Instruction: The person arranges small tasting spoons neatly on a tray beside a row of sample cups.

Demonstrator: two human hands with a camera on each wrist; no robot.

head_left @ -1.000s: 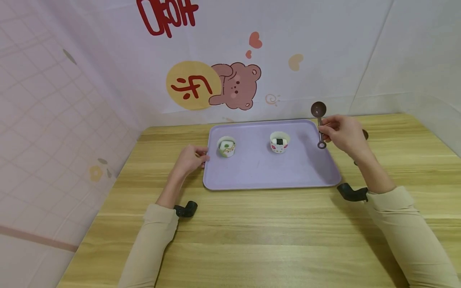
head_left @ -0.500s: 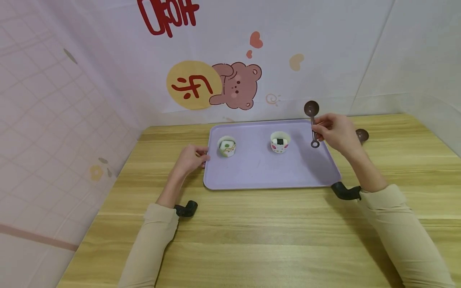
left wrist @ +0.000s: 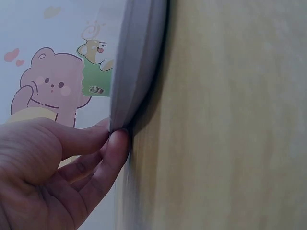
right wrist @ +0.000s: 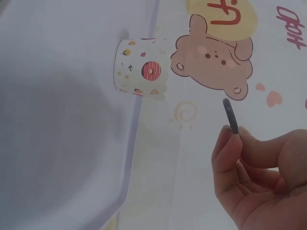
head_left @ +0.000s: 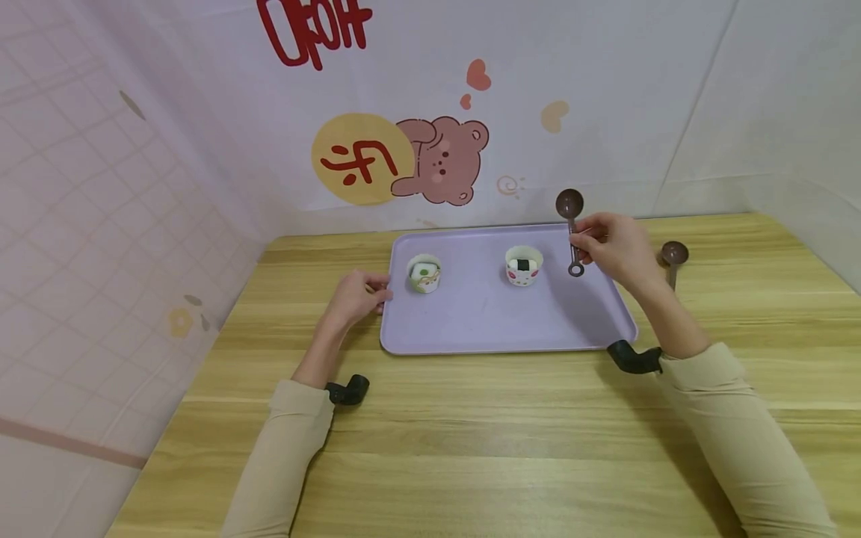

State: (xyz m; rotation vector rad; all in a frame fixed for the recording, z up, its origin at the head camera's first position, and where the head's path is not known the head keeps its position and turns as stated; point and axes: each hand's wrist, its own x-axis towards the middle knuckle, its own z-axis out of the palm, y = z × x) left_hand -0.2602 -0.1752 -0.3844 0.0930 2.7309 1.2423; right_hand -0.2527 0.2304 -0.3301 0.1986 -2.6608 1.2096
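My right hand (head_left: 617, 246) pinches the handle of a brown measuring spoon (head_left: 569, 203) above the right part of a lilac tray (head_left: 464, 321). The spoon's bowl points away from me; in the right wrist view only the end of its handle (right wrist: 230, 115) shows past the fingertips. My left hand (head_left: 355, 297) grips the tray's left rim between thumb and fingers, as the left wrist view shows at the tray edge (left wrist: 136, 62). On the tray stand two patterned paper cups. The left cup (head_left: 425, 282) holds a white piece with a green dot, the right cup (head_left: 522, 276) a white piece with a black band.
A second brown measuring spoon (head_left: 675, 254) lies on the wooden table (head_left: 471, 441) to the right of the tray, its handle partly behind my right forearm. A white wall covering (head_left: 605, 67) with a printed bear (head_left: 444, 161) rises right behind the tray.
My right hand has moved left with the measuring spoon, from the tray's right edge to over the tray. The second spoon has come into fuller view. My left hand has stayed at the rim.
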